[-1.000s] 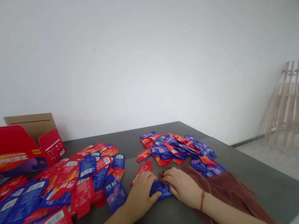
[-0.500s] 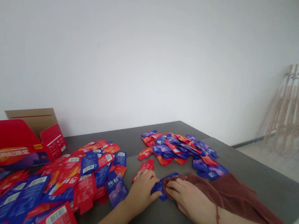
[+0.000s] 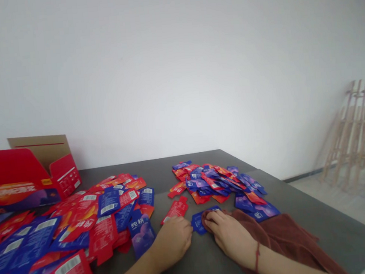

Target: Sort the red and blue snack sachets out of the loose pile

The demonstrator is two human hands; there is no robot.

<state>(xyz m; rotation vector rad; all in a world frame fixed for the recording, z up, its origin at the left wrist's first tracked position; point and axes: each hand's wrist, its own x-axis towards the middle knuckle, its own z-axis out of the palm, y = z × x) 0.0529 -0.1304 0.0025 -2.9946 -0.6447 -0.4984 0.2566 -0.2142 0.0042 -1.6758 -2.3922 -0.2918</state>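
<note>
Dark grey tabletop (image 3: 309, 215) under a white wall (image 3: 176, 68), and near its front edge, 1 blue sachet (image 3: 197, 222) lying flat, its right end under a fold of brown towel (image 3: 276, 240). Right hand (image 3: 232, 235), red string bracelet (image 3: 257, 257) at the wrist, on that fold, fingers (image 3: 212, 218) together, whether gripping the cloth impossible to tell. Left hand (image 3: 173, 243) just left of the sachet, fingers (image 3: 185, 228) together, loosely curled, closed on nothing. Just past them, 1 red sachet (image 3: 176, 209). Farther out, 2 heaps of red and blue sachets (image 3: 213, 183) — one ahead, one left — then an open red carton (image 3: 15, 179); wooden lattice frames (image 3: 360, 137) against the wall.
</note>
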